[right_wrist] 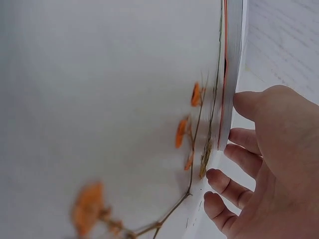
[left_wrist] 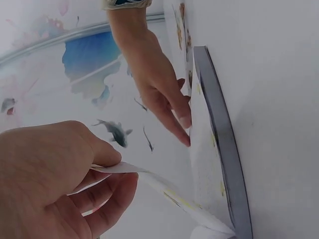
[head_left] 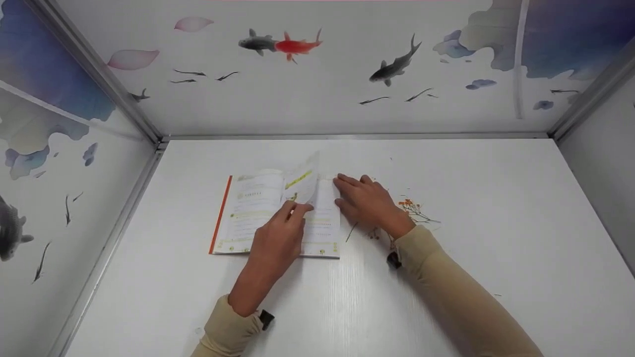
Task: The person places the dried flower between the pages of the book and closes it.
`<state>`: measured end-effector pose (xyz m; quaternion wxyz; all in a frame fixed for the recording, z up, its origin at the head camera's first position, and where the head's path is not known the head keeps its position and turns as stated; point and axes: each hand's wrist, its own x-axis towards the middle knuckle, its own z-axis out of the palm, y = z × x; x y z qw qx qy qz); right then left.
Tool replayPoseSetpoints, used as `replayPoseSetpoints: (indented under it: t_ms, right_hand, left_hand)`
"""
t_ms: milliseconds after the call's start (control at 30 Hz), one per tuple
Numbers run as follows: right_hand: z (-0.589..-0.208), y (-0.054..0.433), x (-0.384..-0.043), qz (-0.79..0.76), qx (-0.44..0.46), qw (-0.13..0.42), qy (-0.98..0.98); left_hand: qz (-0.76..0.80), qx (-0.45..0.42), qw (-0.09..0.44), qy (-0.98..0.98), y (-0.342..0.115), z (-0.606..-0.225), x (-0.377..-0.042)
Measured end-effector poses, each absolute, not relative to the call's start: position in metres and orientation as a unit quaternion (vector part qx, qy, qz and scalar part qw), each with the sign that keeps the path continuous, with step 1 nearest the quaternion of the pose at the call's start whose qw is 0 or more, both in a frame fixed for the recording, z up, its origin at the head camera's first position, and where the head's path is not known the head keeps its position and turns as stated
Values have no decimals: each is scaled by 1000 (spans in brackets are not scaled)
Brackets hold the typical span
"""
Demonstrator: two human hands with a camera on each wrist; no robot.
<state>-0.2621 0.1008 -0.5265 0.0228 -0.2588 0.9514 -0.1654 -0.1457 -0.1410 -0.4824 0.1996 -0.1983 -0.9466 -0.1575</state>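
An open book (head_left: 248, 220) with printed pages and an orange edge on its left lies on the white table. My left hand (head_left: 278, 238) pinches a raised page (head_left: 303, 181) between thumb and fingers, as the left wrist view shows up close. My right hand (head_left: 367, 201) is at the book's right edge. In the right wrist view, its thumb and some fingertips touch the side of the page block (right_wrist: 231, 94), with the fingers fairly straight. Beside the book lie dried orange flowers (right_wrist: 183, 132) on thin stems, partly hidden by the right hand in the head view.
White panels painted with fish (head_left: 394, 67) and petals stand at the back and sides of the table (head_left: 149, 297). More sprigs (head_left: 421, 215) and small plant bits lie scattered right of the book. A metal rail (head_left: 347, 136) borders the back.
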Motion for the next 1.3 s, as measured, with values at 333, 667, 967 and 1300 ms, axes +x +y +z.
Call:
replayPoseSetpoints:
  t_ms: [333,667,967,1300]
  right_hand:
    - [-525,100,-262,-165,-252,32,953]
    - [-526,101,-263,-153,-253,32,955]
    - [-526,97,-261,-159,-247,42,955]
    - [-526,100,-261,-167,-247,43,954]
  left_hand:
    - [-221,-155,231,-935,-175,-465,-144]
    - [-262,-41,208,-942,-214,-470,-147]
    - [-226,43,136,-964,-240,-493,-155]
    - [-175,70,27,-982,-241,-512,-164]
